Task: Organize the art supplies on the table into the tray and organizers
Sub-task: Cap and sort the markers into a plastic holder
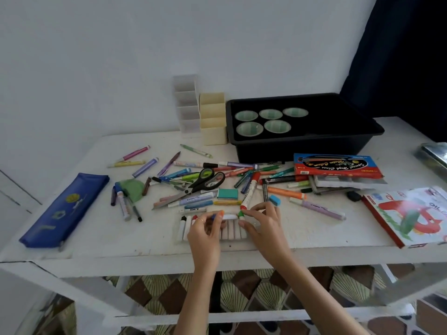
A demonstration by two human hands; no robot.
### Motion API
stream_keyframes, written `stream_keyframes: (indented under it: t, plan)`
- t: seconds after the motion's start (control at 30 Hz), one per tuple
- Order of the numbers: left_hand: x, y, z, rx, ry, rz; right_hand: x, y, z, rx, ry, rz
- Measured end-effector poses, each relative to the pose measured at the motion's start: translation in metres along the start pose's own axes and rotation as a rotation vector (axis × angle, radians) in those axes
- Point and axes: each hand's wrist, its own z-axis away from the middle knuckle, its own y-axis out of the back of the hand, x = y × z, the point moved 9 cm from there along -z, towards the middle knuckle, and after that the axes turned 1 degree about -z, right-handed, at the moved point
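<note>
Two bare hands out over the front edge of the white painted bench (pixel 121 240), about midway along it. Left hand (pixel 205 228) with fingers curled, pinching a short white marker with a blue cap (pixel 227 216), held crosswise over a row of white markers with coloured caps (pixel 233 230). Row flat on the bench, barrels side by side, caps toward the back edge, partly hidden under both hands. Right hand (pixel 262 226) just beside, fingers arched, thumb and forefinger either side of a green-capped marker (pixel 241 215) at the row's right end; true grip or mere touch, cannot tell.

Behind the hands, mid-bench: loose scatter of coloured markers and pens (pixel 193 201), black-handled scissors (pixel 204 181) lying on top, teal rectangular eraser (pixel 227 193) just right of the blades, long orange marker (pixel 286 192) further right.

Along the back edge: tall clear plastic organizer (pixel 187 112), cream plastic organizer (pixel 214 131) beside it, then a black plastic tray (pixel 302 151) with five pale green cups (pixel 271 114) in its left half.

Near the left edge: blue zip pencil case (pixel 65 209), lying diagonally. Just in front of the tray: red flat box of water colours (pixel 336 165). Toward the front right corner: red-edged oil pastel box (pixel 411 213).
</note>
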Motion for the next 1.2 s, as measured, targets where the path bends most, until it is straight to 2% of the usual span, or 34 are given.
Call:
stream_keyframes:
  t: [0.4, 0.53, 0.6, 0.7, 0.83, 0.9, 1.0, 1.07, 1.13, 1.2]
  plan:
    - [-0.002, -0.003, -0.003, 0.014, -0.013, -0.030, -0.007, -0.001, 0.003, -0.017, 0.151, 0.100]
    - [0.000, -0.003, -0.003, 0.007, 0.000, -0.021, -0.006, -0.003, 0.002, -0.032, 0.115, 0.105]
    - [-0.001, -0.002, -0.005, 0.003, 0.025, 0.008, -0.008, 0.004, 0.002, 0.034, 0.125, 0.102]
    - [0.004, -0.003, -0.006, -0.002, 0.014, 0.016, -0.020, 0.016, -0.001, 0.118, 0.205, 0.057]
    - [0.030, -0.021, 0.001, -0.134, -0.090, 0.036, -0.048, 0.020, -0.003, 0.049, 0.376, 0.021]
    - [0.038, -0.026, 0.002, -0.154, -0.135, 0.009, -0.051, 0.023, -0.003, 0.027, 0.395, -0.009]
    - [0.039, -0.029, 0.005, -0.143, -0.118, -0.035, -0.041, 0.032, -0.003, 0.038, 0.306, -0.117]
    - [0.038, -0.029, 0.007, -0.142, -0.126, -0.081, -0.025, 0.040, -0.004, 0.073, 0.147, -0.253]
    - [0.036, -0.032, 0.009, -0.192, -0.184, -0.201, -0.009, 0.041, -0.006, 0.063, -0.003, -0.383]
    - [0.029, -0.041, 0.012, -0.291, -0.230, -0.321, 0.000, 0.041, -0.006, 0.047, -0.055, -0.432]
